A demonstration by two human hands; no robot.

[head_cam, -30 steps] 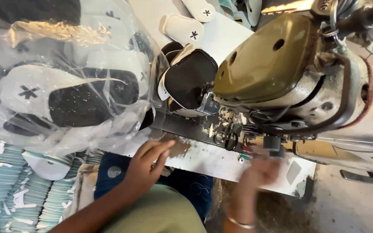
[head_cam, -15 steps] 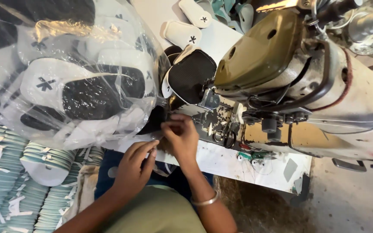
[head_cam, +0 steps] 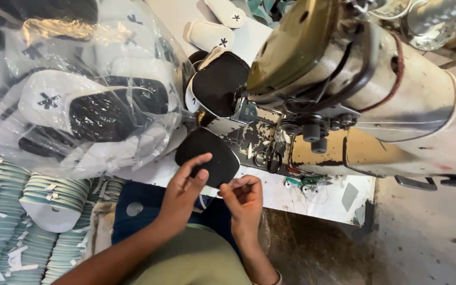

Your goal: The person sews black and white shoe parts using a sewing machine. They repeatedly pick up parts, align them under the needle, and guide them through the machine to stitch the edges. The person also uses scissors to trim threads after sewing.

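At the front edge of the sewing table (head_cam: 312, 198), the left hand (head_cam: 183, 192) is pressing spread fingers on a black fabric piece (head_cam: 207, 155) to steady it, while the right hand (head_cam: 244, 198) is pinching, apparently, its lower edge beside the sewing machine (head_cam: 376, 84).

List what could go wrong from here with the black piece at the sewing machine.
1. The black piece hangs over the table edge, pinned only by the left hand; it might slip off.
2. The right hand pinches at its rim, near the small scissors; a finger could get nicked.
3. The plastic bag bulges beside it and might crowd the work.
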